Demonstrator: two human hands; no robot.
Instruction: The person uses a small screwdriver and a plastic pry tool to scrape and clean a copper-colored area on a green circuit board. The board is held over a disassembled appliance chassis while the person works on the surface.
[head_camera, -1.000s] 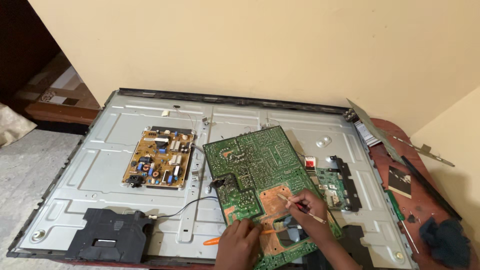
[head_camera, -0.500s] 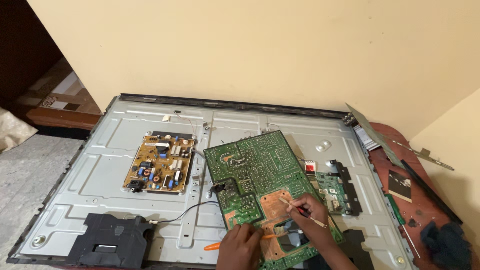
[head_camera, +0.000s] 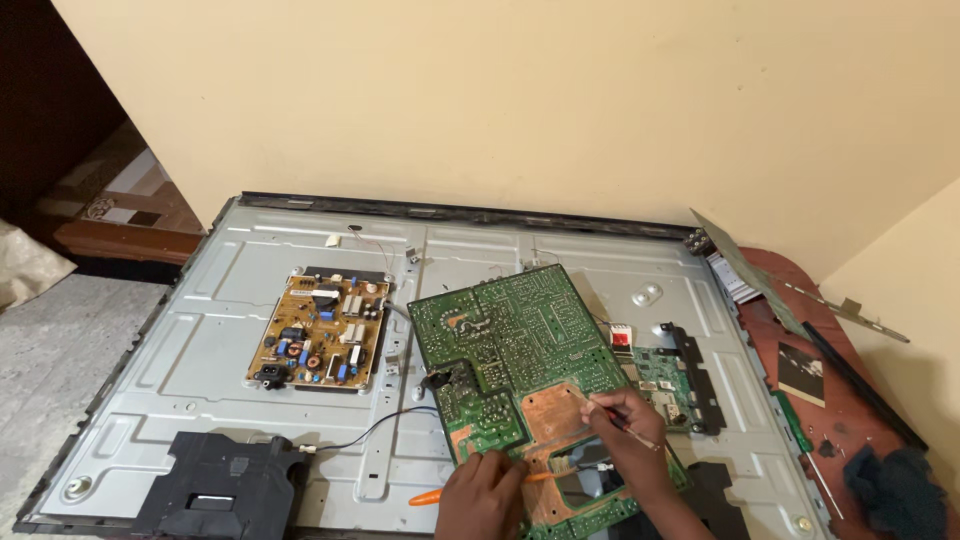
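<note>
Two hands work the green circuit board (head_camera: 520, 360) lying lower centre on the grey metal back panel (head_camera: 200, 340). Right hand (head_camera: 625, 425) pinches a thin probe (head_camera: 640, 436); left hand (head_camera: 485, 490) is clamped on an orange-handled tool (head_camera: 440, 495). Best to press the board flat and keep the tip steady.
</note>
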